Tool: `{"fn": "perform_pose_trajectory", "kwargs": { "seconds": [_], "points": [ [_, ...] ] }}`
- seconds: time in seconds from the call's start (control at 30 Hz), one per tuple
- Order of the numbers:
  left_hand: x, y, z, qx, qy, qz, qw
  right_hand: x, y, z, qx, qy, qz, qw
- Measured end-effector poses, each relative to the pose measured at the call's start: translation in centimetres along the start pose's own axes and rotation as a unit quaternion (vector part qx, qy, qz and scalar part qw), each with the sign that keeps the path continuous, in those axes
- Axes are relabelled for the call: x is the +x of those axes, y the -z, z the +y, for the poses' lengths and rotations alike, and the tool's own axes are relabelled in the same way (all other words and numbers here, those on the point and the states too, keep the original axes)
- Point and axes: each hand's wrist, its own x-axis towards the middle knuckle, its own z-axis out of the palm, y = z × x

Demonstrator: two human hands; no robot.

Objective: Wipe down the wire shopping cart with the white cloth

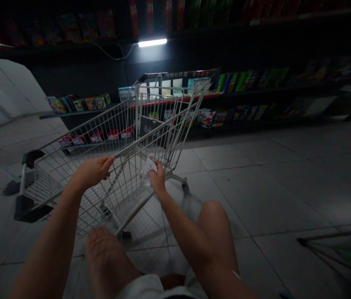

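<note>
The left hand (pixel 92 172) curls its fingers over the top wire of a shopping cart (pixel 113 143); at 12 o'clock, the right hand (pixel 157 178) pinches a white cloth (pixel 148 172) against the cart. Grey floor tiles (pixel 265 195) run toward 2 o'clock, reaching dark shelves (pixel 225 97) of colourful packages (pixel 237 82) beneath a strip light (pixel 152 42).

Shop: stocked shelves (pixel 275 93), shopping cart (pixel 122 166).

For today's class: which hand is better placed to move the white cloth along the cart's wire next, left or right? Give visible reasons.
Right, likely: the right hand holds the white cloth against the shopping cart's wire side. The left hand is on the cart's rail, without cloth.
</note>
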Motion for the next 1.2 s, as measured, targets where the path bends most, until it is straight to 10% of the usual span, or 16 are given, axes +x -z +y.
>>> {"fn": "perform_pose_trajectory", "kwargs": {
  "seconds": [0.17,0.3,0.73,0.83,1.0,1.2],
  "points": [
    [-0.2,-0.2,-0.5,-0.007,0.004,-0.002,1.000,7.4,2.9,-7.3,-0.032,0.186,0.016,0.982],
    [-0.3,-0.2,-0.6,-0.013,0.005,-0.004,1.000,9.2,2.1,-8.6,-0.148,0.267,0.018,0.952],
    [-0.6,0.0,-0.2,-0.009,0.006,-0.005,1.000,-1.7,-0.1,1.5,-0.174,0.255,-0.120,0.944],
    [-1.0,0.2,-0.1,-0.004,0.006,-0.004,1.000,0.6,2.1,0.1,-0.161,0.273,-0.123,0.940],
    [-1.6,0.4,-0.4,-0.005,-0.002,-0.004,1.000,9.2,4.0,-5.1,-0.175,0.268,0.045,0.946],
    [-2.0,0.8,-1.5,-0.057,0.001,-0.016,0.998,5.9,1.6,1.0,-0.214,0.251,-0.001,0.944]
  ]
}}
